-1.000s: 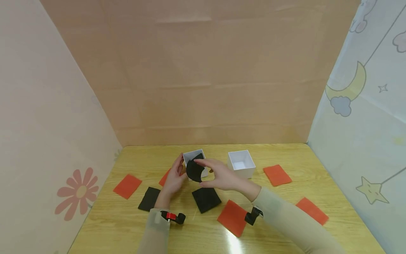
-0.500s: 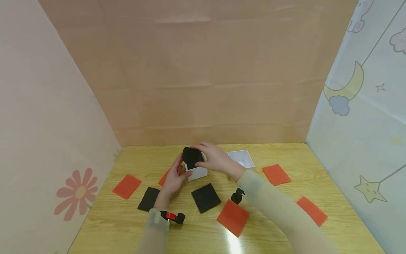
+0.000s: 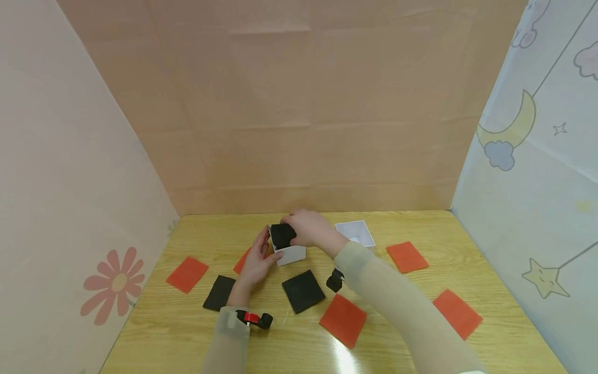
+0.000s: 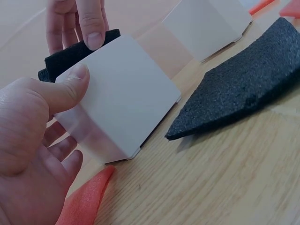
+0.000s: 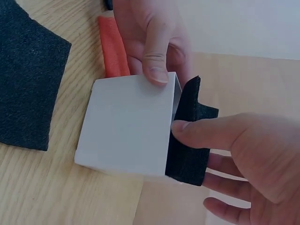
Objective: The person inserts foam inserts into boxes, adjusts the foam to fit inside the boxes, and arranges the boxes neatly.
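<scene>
At wht box (image 4: 123, 93), L hand (image 3: 255, 263) grips it; R hand (image 3: 310, 227) pinches blk foam (image 5: 188, 160).

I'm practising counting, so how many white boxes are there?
2. One white box is held by the left hand; the other box stands farther right, partly hidden behind the right arm.

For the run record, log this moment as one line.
left hand: grips white box | right hand: pinches black sheet | black sheet: partly inside box, projecting above rim | second white box: apart, at right
</scene>
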The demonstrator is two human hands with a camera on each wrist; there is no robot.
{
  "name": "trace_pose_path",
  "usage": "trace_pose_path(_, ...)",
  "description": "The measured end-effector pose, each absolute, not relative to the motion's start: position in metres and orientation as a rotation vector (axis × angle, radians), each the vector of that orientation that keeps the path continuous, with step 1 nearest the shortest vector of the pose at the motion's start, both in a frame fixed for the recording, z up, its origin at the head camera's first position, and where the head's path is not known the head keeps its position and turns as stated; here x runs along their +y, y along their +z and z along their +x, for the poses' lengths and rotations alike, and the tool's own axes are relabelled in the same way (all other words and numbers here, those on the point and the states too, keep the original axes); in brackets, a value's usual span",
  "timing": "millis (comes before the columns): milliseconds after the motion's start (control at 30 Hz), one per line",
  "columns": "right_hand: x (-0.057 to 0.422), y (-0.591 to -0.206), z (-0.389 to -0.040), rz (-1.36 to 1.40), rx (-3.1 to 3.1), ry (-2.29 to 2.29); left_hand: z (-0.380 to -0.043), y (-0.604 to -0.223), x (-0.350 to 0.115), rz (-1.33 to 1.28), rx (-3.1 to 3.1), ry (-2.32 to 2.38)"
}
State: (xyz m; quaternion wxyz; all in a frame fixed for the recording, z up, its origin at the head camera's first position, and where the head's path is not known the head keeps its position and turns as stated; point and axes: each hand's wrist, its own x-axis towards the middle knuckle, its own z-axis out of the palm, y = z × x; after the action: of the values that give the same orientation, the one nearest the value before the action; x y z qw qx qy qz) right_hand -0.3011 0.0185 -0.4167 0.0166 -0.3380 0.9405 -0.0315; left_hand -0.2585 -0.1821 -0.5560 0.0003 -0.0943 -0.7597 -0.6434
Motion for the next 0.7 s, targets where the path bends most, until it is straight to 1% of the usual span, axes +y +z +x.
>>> trace_pose_path(400, 0.003, -0.412, -0.299, -0.967, 2.909, 0.045, -0.257, -0.557, -0.184, -0.31, -2.357, -2.055)
trace_pose_path(700, -0.004, -0.404, -0.298, -0.989, 2.951, 0.21, -0.256, -0.554, -0.183, -0.324, -2.363, -2.028)
